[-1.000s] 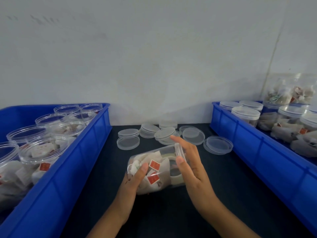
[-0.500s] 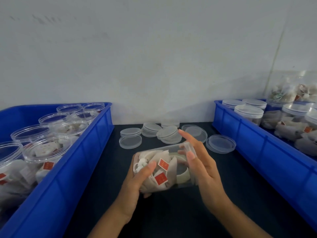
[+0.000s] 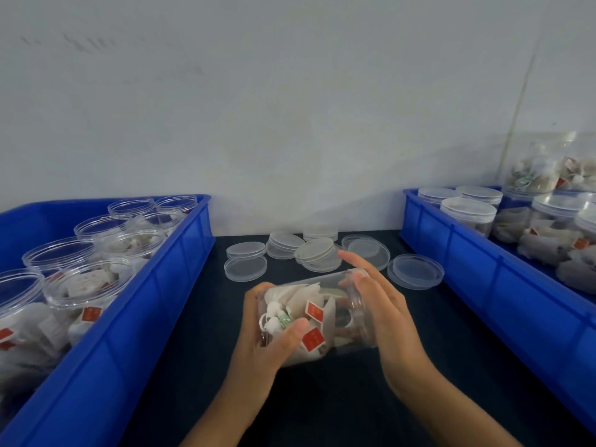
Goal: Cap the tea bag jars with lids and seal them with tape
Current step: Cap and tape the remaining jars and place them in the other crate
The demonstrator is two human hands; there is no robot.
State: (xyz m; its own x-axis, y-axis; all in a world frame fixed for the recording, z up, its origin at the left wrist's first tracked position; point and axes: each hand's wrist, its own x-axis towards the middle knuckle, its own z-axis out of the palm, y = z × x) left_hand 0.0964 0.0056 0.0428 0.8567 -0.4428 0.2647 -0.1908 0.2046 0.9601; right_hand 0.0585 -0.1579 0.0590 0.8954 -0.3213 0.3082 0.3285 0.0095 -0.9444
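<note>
While the jar [image 3: 317, 316] lay tilted above the dark table [image 3: 180, 366], its base was gripped by the left hand [image 3: 264, 341] and its lidded mouth by the right hand [image 3: 379, 309]; light, slippery plastic, best held around the wall.

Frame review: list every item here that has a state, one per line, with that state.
Held jar: on its side, tea bags inside, lid on.
Left hand: grips the jar's base.
Right hand: fingers on the lid end.
Left bin jars: uncapped.
Right bin jars: capped.
Loose lids: unused, some stacked on the table.
</note>
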